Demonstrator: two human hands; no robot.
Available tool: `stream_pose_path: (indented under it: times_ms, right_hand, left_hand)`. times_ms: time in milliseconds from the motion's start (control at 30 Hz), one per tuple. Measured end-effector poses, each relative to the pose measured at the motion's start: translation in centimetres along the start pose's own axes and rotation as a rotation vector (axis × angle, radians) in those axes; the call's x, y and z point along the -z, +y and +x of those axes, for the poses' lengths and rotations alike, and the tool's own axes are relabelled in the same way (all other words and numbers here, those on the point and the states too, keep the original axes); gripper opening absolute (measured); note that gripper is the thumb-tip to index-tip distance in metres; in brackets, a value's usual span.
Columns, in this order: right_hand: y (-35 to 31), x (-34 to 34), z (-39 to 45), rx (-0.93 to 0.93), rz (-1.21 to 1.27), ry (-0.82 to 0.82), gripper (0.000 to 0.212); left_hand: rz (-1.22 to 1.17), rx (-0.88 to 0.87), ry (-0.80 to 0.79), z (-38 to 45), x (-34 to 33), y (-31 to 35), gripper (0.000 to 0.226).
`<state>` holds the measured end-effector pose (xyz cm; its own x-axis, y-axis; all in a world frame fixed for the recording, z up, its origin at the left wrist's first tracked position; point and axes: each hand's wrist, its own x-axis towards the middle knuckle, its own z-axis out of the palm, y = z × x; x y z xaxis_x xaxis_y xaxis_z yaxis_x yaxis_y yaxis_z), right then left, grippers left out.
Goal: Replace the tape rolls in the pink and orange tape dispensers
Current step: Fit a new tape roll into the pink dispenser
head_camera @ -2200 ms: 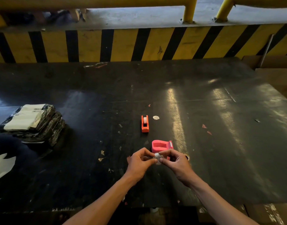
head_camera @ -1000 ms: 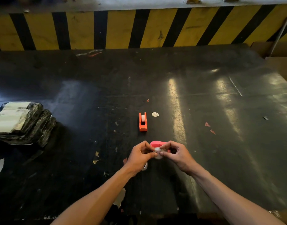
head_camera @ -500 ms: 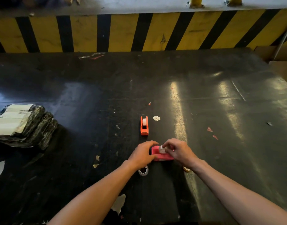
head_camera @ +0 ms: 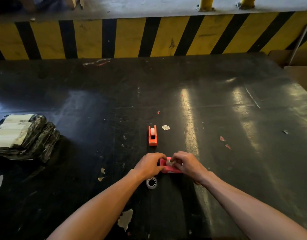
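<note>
The pink tape dispenser [head_camera: 170, 169] lies on the black table in front of me, between my hands. My left hand [head_camera: 149, 165] grips its left end. My right hand [head_camera: 187, 163] pinches a small white tape roll [head_camera: 169, 162] sitting in the top of the dispenser. Farther back stands the orange tape dispenser [head_camera: 152, 135], upright with a white roll in it, untouched. A clear tape roll [head_camera: 151, 183] lies flat on the table just below my left wrist.
A black wrapped bundle with white labels [head_camera: 22, 135] lies at the left. A round white sticker [head_camera: 165, 127] sits right of the orange dispenser. Paper scraps dot the table [head_camera: 236, 118]. A yellow-black striped barrier [head_camera: 149, 37] runs along the far edge.
My hands came down from holding the small roll in the air to the pink dispenser on the table. The left hand took hold of the dispenser, the right set the roll into it.
</note>
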<state>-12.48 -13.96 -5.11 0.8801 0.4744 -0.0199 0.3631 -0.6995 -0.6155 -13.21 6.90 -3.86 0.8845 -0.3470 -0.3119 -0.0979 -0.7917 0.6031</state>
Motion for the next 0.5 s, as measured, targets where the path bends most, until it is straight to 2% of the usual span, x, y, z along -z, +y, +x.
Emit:
stream_pose_path:
  times_ms: [133, 333, 500]
  right_hand:
    - [-0.2, 0.1, -0.2, 0.004, 0.004, 0.007, 0.009]
    - [-0.6, -0.2, -0.1, 0.015, 0.012, -0.007, 0.009]
    - [-0.5, 0.3, 0.2, 0.070, -0.026, -0.055, 0.006]
  left_hand:
    - [-0.073, 0.000, 0.041, -0.5, -0.6, -0.3, 0.042]
    - [-0.227, 0.102, 0.036, -0.2, -1.0, -0.7, 0.048]
    - [-0.252, 0.126, 0.033, 0.0, -1.4, -0.8, 0.051]
